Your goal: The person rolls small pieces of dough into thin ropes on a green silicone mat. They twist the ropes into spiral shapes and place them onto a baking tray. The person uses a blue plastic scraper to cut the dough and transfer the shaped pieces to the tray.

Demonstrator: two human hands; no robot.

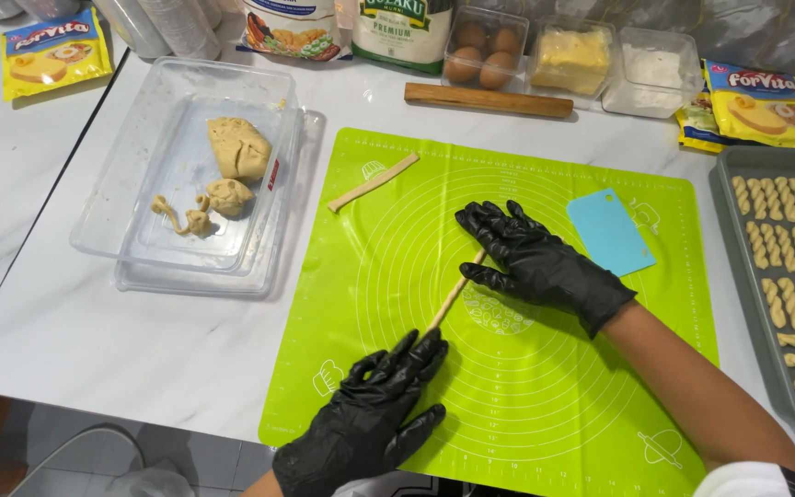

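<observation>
Your 2 black-gloved hands lie flat, fingers spread apart, on a thin pale rope of dough at the middle of the lime-green silicone baking mat: left hand on its near end, right hand on its far end. It looks soft, light and easily torn, so I would press gently and support both ends. A second dough strip lies up-left, a light-blue plastic scraper just right; neither blocks you.

Thin dough rope (pale tan) lies diagonally.
</observation>
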